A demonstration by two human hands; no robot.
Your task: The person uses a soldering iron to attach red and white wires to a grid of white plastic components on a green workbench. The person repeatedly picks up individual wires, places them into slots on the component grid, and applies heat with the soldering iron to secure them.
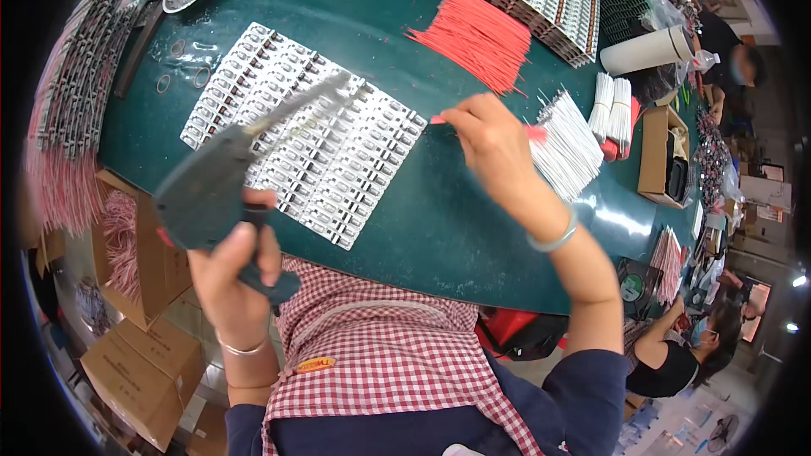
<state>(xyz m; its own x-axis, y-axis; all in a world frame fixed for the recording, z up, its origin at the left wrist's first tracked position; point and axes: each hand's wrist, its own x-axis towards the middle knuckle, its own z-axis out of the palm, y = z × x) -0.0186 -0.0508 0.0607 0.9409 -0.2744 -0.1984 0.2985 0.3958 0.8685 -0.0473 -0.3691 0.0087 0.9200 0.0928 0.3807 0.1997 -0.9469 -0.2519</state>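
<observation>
As the left hand [228, 270] gripped the gun-shaped tool [203, 179] and the right hand [492, 145] pinched red wires [437, 120], a low tool swing risked shoving the parts grid [369, 160] rightward.

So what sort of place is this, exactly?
Probably an electrical assembly workshop: there are rows of identical pieces on a green bench, piles of red wires and white wires, and another person nearby.

The gun-shaped plastic tool [203, 186], left, is dark grey; the flat bench [448, 232], green. The cloth apron [380, 363], lower centre, is red-and-white checked.
</observation>
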